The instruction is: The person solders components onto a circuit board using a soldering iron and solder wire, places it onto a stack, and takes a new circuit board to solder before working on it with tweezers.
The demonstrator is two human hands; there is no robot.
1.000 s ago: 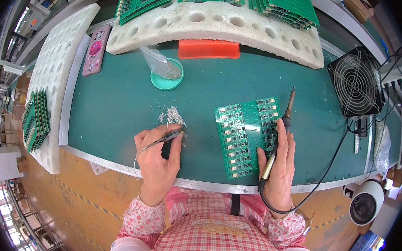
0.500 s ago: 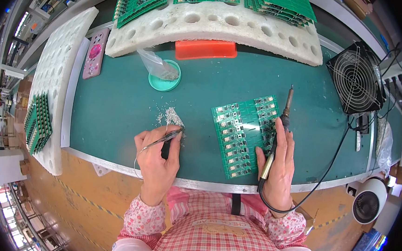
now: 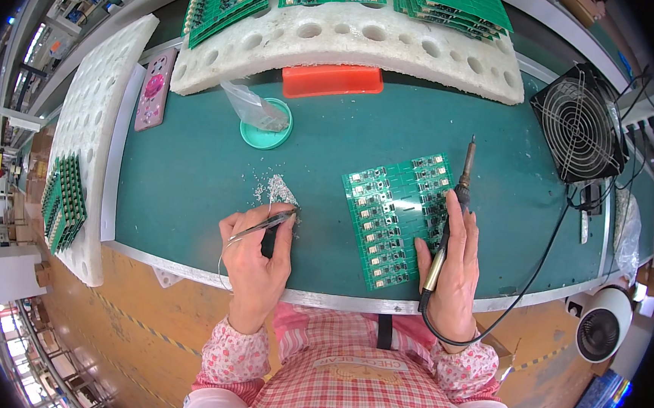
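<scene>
My left hand (image 3: 259, 264) is closed on metal tweezers (image 3: 259, 226), fingertips at the edge of a small heap of tiny pale parts (image 3: 278, 188). A thin wire (image 3: 220, 266) loops beside this hand, and something dark shows under its fingers. My right hand (image 3: 451, 277) grips a soldering iron (image 3: 433, 276), which lies along the palm with its bare tip pointing away from me. The thumb rests by the right edge of a green circuit board (image 3: 398, 216), which lies flat and carries two columns of components.
A clear bag (image 3: 252, 109) sits in a turquoise lid (image 3: 263, 140). Behind are a red tray (image 3: 332, 83) and a white foam block (image 3: 338, 42) bearing stacked boards. A phone (image 3: 154, 90) lies left; a fan (image 3: 577, 127) stands right. The iron's cable (image 3: 527, 294) loops right.
</scene>
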